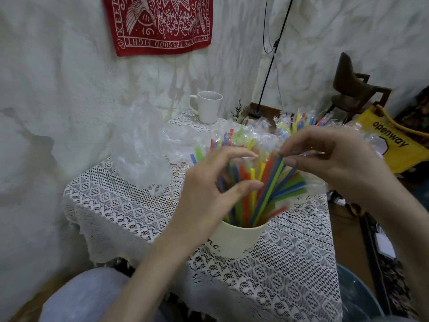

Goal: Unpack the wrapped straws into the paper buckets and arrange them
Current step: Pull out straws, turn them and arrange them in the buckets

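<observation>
Right, the right hand (pixel 325 159) sits above the cream paper bucket (pixel 236 240), thumb and fingertips pinched together on the top of a blue straw (pixel 271 184) with a bit of clear wrapper (pixel 308 154) caught in the same pinch. That blue straw runs down and to the left from the pinch, straight into the bucket's mouth, among a fan of orange, yellow, green and blue straws (pixel 250 194) standing loose inside. Left of the pinch, the left hand (pixel 209 194) hovers over the same fan, fingers curved and spread, thumb apart from them; it seems to brush the straw tops, though motion blur hides whether it grips any. Beyond both hands, more straws in clear wrappers (pixel 294 122) stand bunched upright; what holds them is hidden. Further left of the hands, a crumpled clear plastic bag (pixel 141 149) lies on the lace tablecloth (pixel 116 205), and behind it stands a white mug (pixel 209 106). To the right of the pinching hand, a yellow bag (pixel 394 140) printed "openway".
</observation>
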